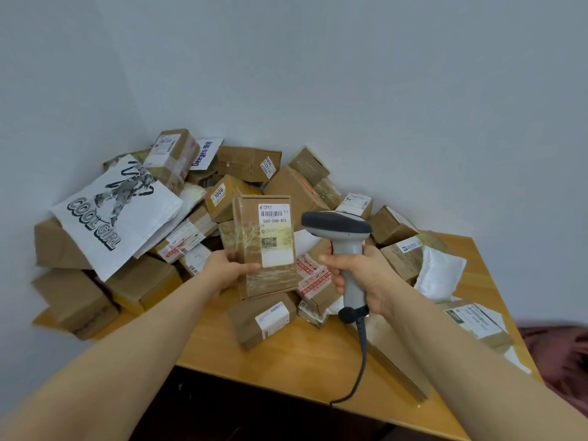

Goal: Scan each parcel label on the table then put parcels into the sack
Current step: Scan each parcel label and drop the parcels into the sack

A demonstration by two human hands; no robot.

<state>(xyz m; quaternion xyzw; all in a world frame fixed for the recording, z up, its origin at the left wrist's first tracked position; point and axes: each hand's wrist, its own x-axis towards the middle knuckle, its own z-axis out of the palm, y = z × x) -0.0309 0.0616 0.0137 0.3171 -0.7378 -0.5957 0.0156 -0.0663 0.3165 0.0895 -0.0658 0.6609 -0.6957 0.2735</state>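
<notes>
My left hand (pixel 227 268) grips a brown cardboard parcel (pixel 251 249) by its lower left side and holds it upright above the table. Its white label (pixel 276 237), printed with a barcode and "060-06B-A05", faces me. My right hand (pixel 356 275) grips the handle of a grey barcode scanner (pixel 342 237). The scanner's dark head sits just right of the label at about the same height. Its cable (pixel 361 361) hangs down over the table's front edge. No sack is identifiable.
A wooden table (pixel 302 361) in a wall corner carries a heap of several cardboard parcels (pixel 248 162) and white mailer bags, one printed "COOL GIRL" (pixel 117 214). A small labelled box (pixel 264 323) lies near the front. Something dark red (pixel 560 354) lies right of the table.
</notes>
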